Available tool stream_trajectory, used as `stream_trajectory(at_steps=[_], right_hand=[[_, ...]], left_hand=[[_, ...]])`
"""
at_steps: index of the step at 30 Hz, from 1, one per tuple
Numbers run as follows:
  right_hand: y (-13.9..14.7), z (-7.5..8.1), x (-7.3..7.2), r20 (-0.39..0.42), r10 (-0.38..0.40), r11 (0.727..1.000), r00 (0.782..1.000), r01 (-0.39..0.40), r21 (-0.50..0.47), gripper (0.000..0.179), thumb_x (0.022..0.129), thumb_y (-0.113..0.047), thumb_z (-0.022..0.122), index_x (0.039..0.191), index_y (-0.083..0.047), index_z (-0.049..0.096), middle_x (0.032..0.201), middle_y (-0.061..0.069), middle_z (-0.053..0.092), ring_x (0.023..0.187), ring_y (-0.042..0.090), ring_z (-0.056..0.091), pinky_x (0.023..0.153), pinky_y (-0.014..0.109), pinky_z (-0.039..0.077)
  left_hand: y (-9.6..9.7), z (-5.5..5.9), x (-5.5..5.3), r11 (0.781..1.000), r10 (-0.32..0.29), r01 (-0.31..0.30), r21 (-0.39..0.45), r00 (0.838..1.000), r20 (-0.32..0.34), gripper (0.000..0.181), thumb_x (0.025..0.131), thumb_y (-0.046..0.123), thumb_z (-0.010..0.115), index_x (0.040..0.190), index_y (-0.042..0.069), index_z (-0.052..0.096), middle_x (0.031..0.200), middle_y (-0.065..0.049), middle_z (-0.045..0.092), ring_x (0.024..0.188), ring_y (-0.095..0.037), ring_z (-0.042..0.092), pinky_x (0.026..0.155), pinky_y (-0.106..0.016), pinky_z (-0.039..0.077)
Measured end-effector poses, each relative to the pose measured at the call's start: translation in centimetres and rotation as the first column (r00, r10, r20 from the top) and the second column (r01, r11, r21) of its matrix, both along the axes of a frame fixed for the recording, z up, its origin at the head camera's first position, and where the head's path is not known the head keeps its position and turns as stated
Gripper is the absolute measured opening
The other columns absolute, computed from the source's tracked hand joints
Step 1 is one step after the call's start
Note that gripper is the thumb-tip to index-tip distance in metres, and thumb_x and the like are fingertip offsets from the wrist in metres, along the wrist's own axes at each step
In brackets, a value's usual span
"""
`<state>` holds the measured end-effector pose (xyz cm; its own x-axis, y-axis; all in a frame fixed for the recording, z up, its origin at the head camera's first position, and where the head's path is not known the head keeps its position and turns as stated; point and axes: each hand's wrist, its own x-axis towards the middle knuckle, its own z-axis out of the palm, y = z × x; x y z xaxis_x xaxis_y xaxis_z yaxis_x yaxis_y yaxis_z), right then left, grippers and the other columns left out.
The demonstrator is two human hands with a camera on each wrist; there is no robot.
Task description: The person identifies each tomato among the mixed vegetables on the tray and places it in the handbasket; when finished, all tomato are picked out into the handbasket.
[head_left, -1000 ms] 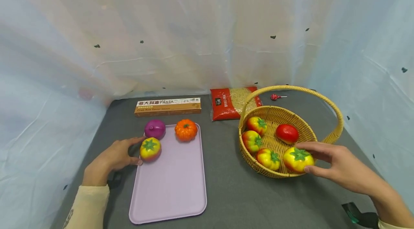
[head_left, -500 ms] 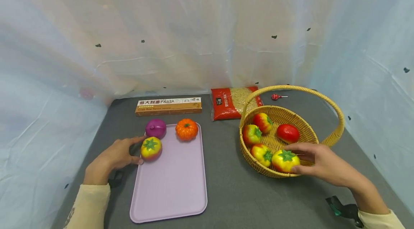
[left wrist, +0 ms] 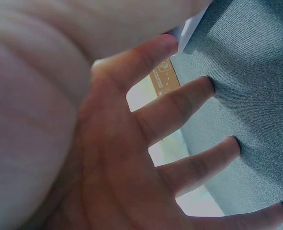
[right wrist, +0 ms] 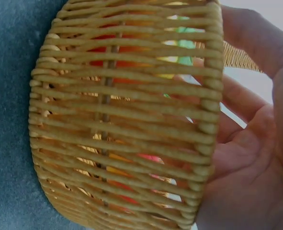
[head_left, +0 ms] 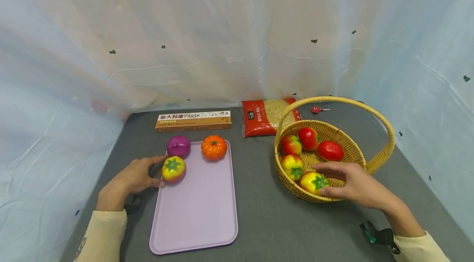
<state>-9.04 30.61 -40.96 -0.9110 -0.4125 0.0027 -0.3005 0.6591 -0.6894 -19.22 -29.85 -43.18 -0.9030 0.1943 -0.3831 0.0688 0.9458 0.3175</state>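
My right hand (head_left: 352,184) reaches over the front right of the yellow wicker basket (head_left: 326,126), thumb and fingers around a yellow-red toy tomato (head_left: 310,182). In the right wrist view the basket's weave (right wrist: 127,115) hides most of that fruit. Several more toy tomatoes (head_left: 292,166) and a smooth red oval fruit (head_left: 330,151) lie inside. My left hand (head_left: 134,176) is at the left edge of a lilac tray (head_left: 196,212), thumb and index finger close beside another toy tomato (head_left: 173,169). Its other fingers are spread, tips on the grey tabletop in the left wrist view.
A purple toy onion (head_left: 179,147) and an orange toy pumpkin (head_left: 214,148) sit at the tray's far end. Behind are a pasta box (head_left: 193,121), a red bag of pasta (head_left: 270,116) and a lollipop (head_left: 315,110). The basket's tall handle (head_left: 333,99) arches over it.
The right hand has moved left and lower into the basket with its toy tomato. Neighbouring toy tomatoes have shifted and rolled, one toward the back. The left hand stays in place.
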Motion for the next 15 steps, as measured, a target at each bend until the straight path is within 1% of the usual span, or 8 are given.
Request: stream_trajectory(at_steps=[3, 5, 8, 10, 12, 15], right_hand=[[0.1, 0.1, 0.1, 0.022, -0.01, 1.0, 1.0, 0.011, -0.02, 0.055, 0.097, -0.03, 0.086, 0.146, -0.01, 0.069, 0.143, 0.009, 0.074, 0.127, 0.017, 0.074, 0.099, 0.021, 0.061], [0.2, 0.3, 0.1, 0.023, -0.014, 0.999, 1.0, 0.015, -0.028, 0.056, 0.098, -0.031, 0.086, 0.147, -0.01, 0.068, 0.144, 0.011, 0.073, 0.128, 0.018, 0.074, 0.1, 0.023, 0.062], [0.0, 0.6, 0.1, -0.013, -0.031, 0.999, 0.999, 0.031, -0.039, 0.054, 0.097, -0.029, 0.087, 0.146, -0.015, 0.069, 0.143, 0.01, 0.074, 0.128, 0.016, 0.074, 0.101, 0.025, 0.062], [-0.4, 0.8, 0.0, -0.045, -0.033, 0.998, 0.998, 0.03, -0.06, 0.053, 0.096, -0.026, 0.087, 0.145, -0.019, 0.07, 0.142, 0.008, 0.075, 0.127, 0.014, 0.074, 0.102, 0.024, 0.061], [-1.1, 1.0, -0.2, -0.079, -0.021, 0.996, 0.997, 0.014, -0.092, 0.053, 0.095, -0.021, 0.088, 0.145, -0.02, 0.07, 0.141, 0.006, 0.075, 0.126, 0.013, 0.074, 0.103, 0.023, 0.061], [-2.8, 1.3, -0.8, -0.105, 0.024, 0.983, 0.994, -0.043, -0.177, 0.055, 0.094, -0.013, 0.088, 0.146, -0.016, 0.07, 0.141, 0.008, 0.075, 0.127, 0.018, 0.075, 0.105, 0.023, 0.06]], left_hand=[[0.0, 0.0, -0.1, 1.0, 0.008, -0.008, -0.004, 1.0, 0.01, 0.103, 0.083, 0.037, 0.096, 0.168, 0.014, 0.044, 0.165, -0.038, 0.043, 0.148, -0.067, 0.038, 0.109, -0.089, 0.037], [0.0, 0.0, -0.1, 1.0, 0.008, -0.008, -0.003, 1.0, 0.011, 0.103, 0.083, 0.038, 0.096, 0.168, 0.014, 0.044, 0.165, -0.038, 0.042, 0.149, -0.067, 0.037, 0.109, -0.089, 0.037], [0.0, 0.0, -0.1, 1.0, 0.008, -0.008, 0.0, 1.0, 0.01, 0.103, 0.083, 0.038, 0.096, 0.168, 0.014, 0.044, 0.165, -0.038, 0.043, 0.149, -0.067, 0.038, 0.109, -0.089, 0.037], [0.0, -0.1, -0.1, 1.0, 0.008, -0.008, 0.002, 1.0, 0.01, 0.103, 0.083, 0.038, 0.097, 0.168, 0.014, 0.045, 0.165, -0.038, 0.043, 0.149, -0.067, 0.038, 0.109, -0.089, 0.037], [0.0, -0.1, -0.1, 1.0, 0.01, -0.01, 0.002, 1.0, 0.01, 0.103, 0.082, 0.038, 0.097, 0.168, 0.014, 0.045, 0.164, -0.038, 0.043, 0.148, -0.067, 0.038, 0.109, -0.089, 0.037], [0.0, -0.1, -0.1, 1.0, 0.003, -0.003, -0.003, 1.0, 0.005, 0.103, 0.082, 0.038, 0.097, 0.167, 0.013, 0.045, 0.164, -0.038, 0.044, 0.148, -0.067, 0.039, 0.109, -0.088, 0.038]])
